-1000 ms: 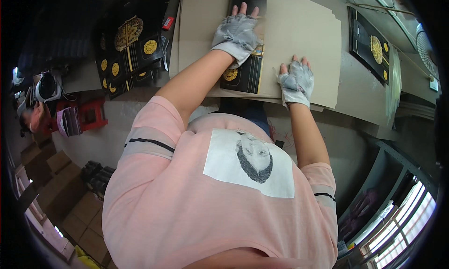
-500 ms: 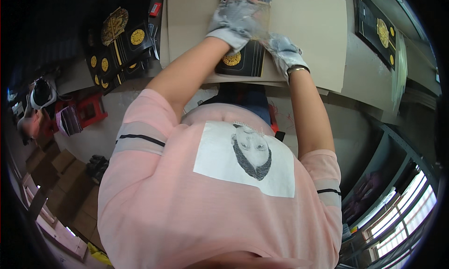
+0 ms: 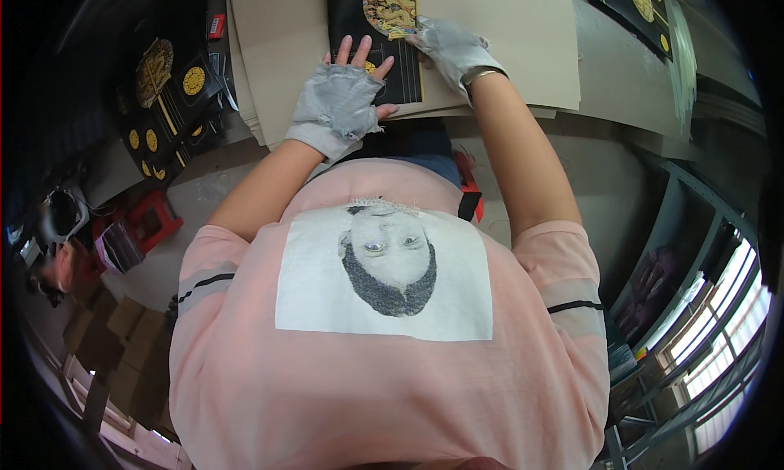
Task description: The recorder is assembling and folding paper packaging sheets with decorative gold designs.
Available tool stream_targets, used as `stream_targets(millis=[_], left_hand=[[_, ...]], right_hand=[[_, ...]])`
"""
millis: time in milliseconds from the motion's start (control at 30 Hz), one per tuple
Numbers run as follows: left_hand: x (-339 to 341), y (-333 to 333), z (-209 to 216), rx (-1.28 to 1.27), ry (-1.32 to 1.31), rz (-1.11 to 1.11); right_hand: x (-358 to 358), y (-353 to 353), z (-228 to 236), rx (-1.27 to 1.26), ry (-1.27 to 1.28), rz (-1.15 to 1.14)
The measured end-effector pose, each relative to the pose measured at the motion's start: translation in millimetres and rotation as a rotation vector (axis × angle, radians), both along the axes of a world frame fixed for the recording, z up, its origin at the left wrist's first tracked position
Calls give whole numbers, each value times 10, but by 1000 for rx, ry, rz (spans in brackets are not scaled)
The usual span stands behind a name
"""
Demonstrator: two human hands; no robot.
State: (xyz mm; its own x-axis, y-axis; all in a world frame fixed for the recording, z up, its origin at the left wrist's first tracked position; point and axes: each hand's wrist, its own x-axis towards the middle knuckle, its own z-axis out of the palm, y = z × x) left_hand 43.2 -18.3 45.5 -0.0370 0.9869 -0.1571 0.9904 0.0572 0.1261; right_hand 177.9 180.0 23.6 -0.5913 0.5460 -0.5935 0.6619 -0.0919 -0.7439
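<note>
A black printed cover panel [image 3: 400, 78] with a round, colourful dragon design and gold detail lies on large beige boards [image 3: 506, 53]. My left hand [image 3: 336, 102], in a grey fingerless work glove, rests with fingers spread over the panel's lower left part. It partly hides a small gold emblem there. My right hand [image 3: 449, 47], gloved the same way, is at the panel's right edge beside the dragon design. Its fingers are bent together; whatever they pinch is hidden.
Several black-and-gold printed pieces [image 3: 167, 102] lie on the left, near a small red box [image 3: 216, 26] and a metal tool [image 3: 220, 78]. Another black-and-gold piece [image 3: 633, 13] lies at the far right. A red stool [image 3: 155, 221] stands on the floor at left.
My left hand has moved down off the upper part of the panel to its lower left, uncovering the dragon design. My right hand has moved up along the right edge relative to the panel.
</note>
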Motion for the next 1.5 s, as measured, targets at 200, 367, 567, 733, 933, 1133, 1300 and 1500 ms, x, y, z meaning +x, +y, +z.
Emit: stream_targets(millis=[200, 367, 567, 733, 933, 1133, 1300, 1500], left_hand=[[35, 18, -48, 38, 22, -2], [49, 7, -85, 27, 50, 9], [65, 47, -115, 25, 112, 1], [61, 23, -157, 18, 134, -1], [70, 46, -147, 10, 148, -11], [75, 48, -137, -8, 155, -5], [116, 163, -80, 6, 157, -51], [106, 93, -57, -67, 189, -1]], right_hand=[[-3, 29, -118, 6, 19, -40], [46, 43, 201, -100, -4, -8], [-4, 205, -384, -262, 130, -21], [-27, 232, -478, -173, 65, 49], [27, 302, -751, -275, 202, -1], [28, 313, -785, -260, 206, 4], [139, 404, -894, -197, 156, 52], [54, 31, -53, 542, -55, 314]])
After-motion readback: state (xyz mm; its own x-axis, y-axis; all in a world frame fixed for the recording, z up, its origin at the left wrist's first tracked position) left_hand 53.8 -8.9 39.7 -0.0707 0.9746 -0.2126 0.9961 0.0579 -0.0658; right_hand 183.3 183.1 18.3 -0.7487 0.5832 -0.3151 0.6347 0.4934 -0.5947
